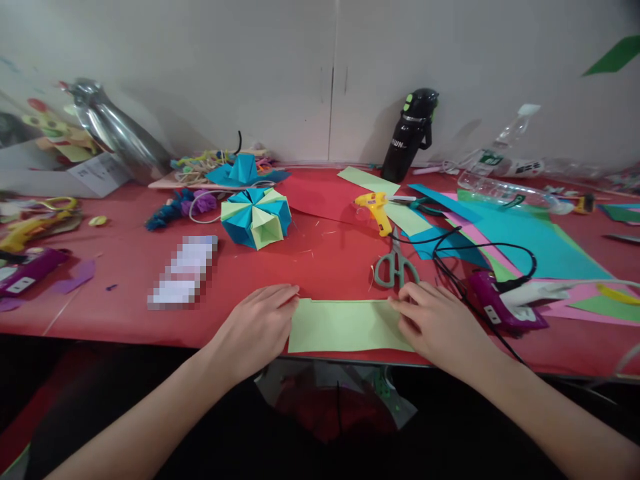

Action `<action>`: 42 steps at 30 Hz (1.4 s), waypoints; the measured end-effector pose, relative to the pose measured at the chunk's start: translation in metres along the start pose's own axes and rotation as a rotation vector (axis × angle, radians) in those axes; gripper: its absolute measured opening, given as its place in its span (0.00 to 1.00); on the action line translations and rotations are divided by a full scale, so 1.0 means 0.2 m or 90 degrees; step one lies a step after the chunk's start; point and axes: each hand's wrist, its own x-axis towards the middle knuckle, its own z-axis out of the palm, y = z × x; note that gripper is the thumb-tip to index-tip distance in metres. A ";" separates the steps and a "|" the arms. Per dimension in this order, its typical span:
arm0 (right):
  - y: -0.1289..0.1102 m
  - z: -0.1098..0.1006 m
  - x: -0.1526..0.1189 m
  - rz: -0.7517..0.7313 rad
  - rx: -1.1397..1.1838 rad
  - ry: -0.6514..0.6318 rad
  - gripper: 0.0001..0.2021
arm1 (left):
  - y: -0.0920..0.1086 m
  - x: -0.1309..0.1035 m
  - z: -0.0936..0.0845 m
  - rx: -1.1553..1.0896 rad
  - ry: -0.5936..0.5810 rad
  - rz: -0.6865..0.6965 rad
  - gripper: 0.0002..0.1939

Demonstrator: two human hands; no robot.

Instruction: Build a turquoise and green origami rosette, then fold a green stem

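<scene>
In the head view, you have a pale green paper strip (350, 327) lying lengthwise along the near edge of the red counter (320, 267), between your two hands. Your left hand (263, 327) is at the strip's left end, its fingers loosely curled with the tips together at the upper corner. Your right hand (433, 323) is at the other end, its fingers bent and slightly spread, thumb and fingertips on the paper near the upper corner. You cannot tell from here how firmly either one pinches it.

Just beyond the strip, near your right fingers, lie the grey-handled scissors (397, 263), blades pointing away from you. Past them is the yellow glue gun (375, 210). A blue and pale green folded paper ball (257, 218) sits farther back, beyond your left hand, with a blurred-out pale rectangle (185, 272) to its left. Over on your right, a purple power strip (505, 303) rests beside stacked coloured sheets (540, 243).
</scene>
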 end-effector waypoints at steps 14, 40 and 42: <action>0.00 0.02 0.04 0.017 0.092 0.001 0.06 | 0.00 0.08 0.02 -0.112 -0.070 -0.094 0.12; 0.02 -0.12 0.09 0.121 0.309 -0.237 0.08 | 0.00 0.10 0.00 -0.221 -0.110 -0.045 0.06; 0.04 -0.11 0.10 0.136 0.401 -0.253 0.12 | 0.00 0.10 0.00 -0.234 -0.116 -0.052 0.06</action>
